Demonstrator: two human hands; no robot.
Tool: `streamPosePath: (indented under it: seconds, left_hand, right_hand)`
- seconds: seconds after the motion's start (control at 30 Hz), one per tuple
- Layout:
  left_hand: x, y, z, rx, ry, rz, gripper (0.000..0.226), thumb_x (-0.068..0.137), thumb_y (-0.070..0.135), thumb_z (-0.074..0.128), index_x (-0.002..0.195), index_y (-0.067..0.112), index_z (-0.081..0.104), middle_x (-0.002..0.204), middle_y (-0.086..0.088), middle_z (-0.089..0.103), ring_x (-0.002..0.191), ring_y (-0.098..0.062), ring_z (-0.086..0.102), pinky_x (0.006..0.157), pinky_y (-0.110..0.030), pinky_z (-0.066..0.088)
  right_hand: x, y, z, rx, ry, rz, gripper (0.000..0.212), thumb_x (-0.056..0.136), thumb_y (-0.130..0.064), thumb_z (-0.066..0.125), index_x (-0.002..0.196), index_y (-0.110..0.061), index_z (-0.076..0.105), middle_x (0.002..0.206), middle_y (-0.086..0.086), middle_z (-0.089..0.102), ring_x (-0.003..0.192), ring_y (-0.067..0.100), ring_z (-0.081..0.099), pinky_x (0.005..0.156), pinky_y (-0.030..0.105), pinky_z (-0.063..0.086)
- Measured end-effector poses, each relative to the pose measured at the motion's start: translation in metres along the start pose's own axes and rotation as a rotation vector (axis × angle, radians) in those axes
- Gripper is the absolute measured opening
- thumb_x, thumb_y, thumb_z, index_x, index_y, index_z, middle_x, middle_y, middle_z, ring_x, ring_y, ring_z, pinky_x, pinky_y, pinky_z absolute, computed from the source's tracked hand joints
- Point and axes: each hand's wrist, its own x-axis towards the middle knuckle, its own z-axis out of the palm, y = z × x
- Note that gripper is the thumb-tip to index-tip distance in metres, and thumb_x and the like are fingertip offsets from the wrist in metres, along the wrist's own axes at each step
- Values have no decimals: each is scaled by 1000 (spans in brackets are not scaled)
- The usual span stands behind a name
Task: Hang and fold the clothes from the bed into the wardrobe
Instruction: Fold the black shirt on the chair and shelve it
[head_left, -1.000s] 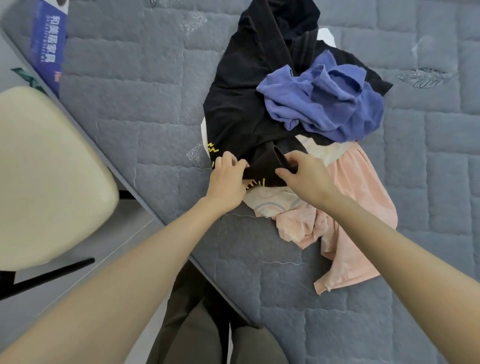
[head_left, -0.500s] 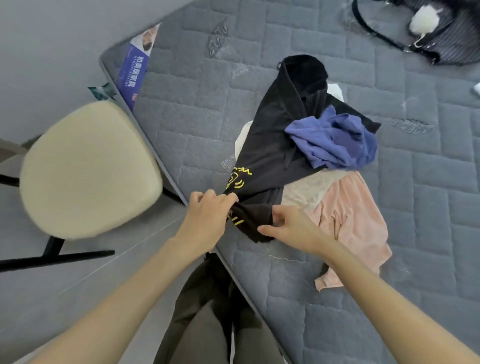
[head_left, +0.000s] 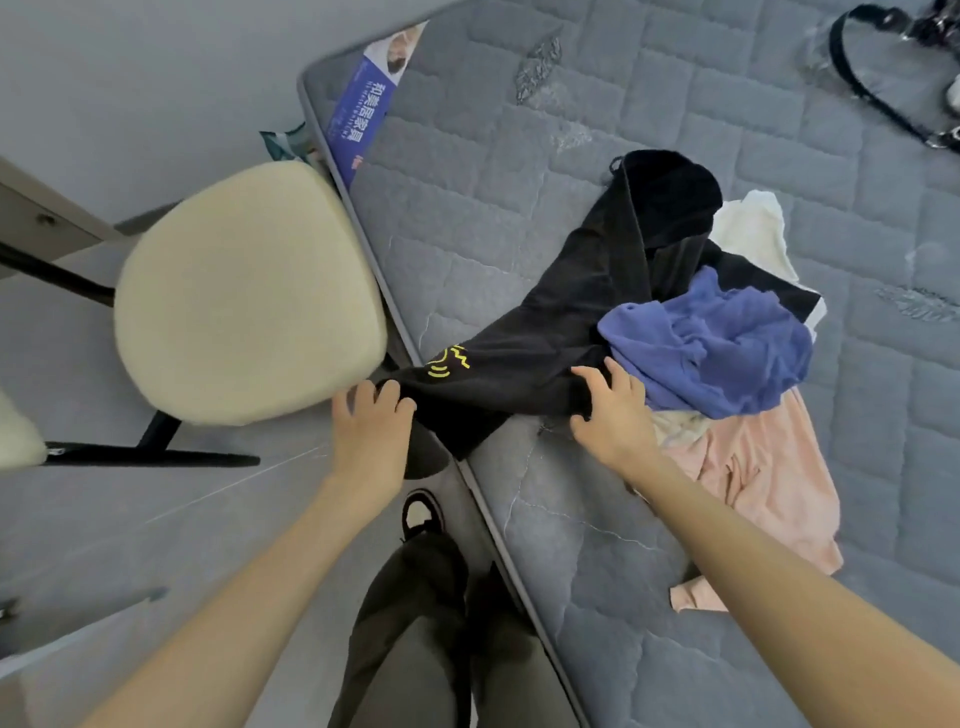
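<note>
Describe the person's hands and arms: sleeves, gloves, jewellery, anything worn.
The left hand and right hand are bare: no gloves, rings or watch visible. The left arm and right arm are bare too, with no sleeve showing up to the frame edge.

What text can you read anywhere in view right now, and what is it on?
"和美居家具": white characters on the blue label at the mattress edge.
Small line of letters beside those characters: too blurred to read.
Yellow print on the black garment: wavy lines only, no readable letters.
No other text shows.
</note>
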Motion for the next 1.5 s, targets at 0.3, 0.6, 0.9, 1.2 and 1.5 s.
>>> streamPosePath:
  seconds: [0.3, 0.6, 0.9, 1.2, 1.5]
  left_hand:
    - [52, 105, 3, -283, -23, 233, 51, 97, 23, 42, 146, 25, 29, 152, 0, 24, 137, -23, 25, 115, -43, 13]
    - [86, 196, -17, -465, -138, 295, 54, 96, 13, 47, 146, 16, 30, 152, -1, 24, 129, -25, 35, 99, -36, 40]
    - [130, 272, -20, -369, -228, 308, 70, 95, 33, 53, 151, 20, 13, 157, -10, 13, 141, -32, 20, 112, -47, 26]
    - [142, 276, -1, -314, 57, 334, 40, 90, 29, 58, 125, 21, 40, 120, -9, 41, 103, -25, 44, 75, -35, 43]
    - [108, 143, -31, -713, 277, 165, 28, 82, 14, 60, 72, 20, 35, 73, 6, 37, 64, -13, 38, 52, -25, 29]
  right_hand:
    - [31, 53, -11, -219, 126, 138, 36, 93, -18, 52, 128, -14, 48, 145, 11, 37, 129, 30, 37, 95, 40, 37]
    - [-23, 140, -42, -230, -8, 356, 6, 84, -10, 54, 88, -13, 57, 97, 9, 66, 91, 32, 62, 67, 31, 39]
    - [-56, 157, -50, -119, 108, 305, 25, 94, -24, 45, 117, -19, 54, 124, 0, 48, 110, 23, 46, 77, 33, 43]
    - [-14, 154, -48, 144, 235, 203, 33, 93, -19, 52, 125, -20, 56, 130, 0, 49, 114, 23, 44, 84, 38, 46]
    - [8, 92, -58, 436, 281, -41, 66, 81, 1, 56, 136, -35, 47, 146, -5, 35, 128, 16, 32, 94, 12, 29]
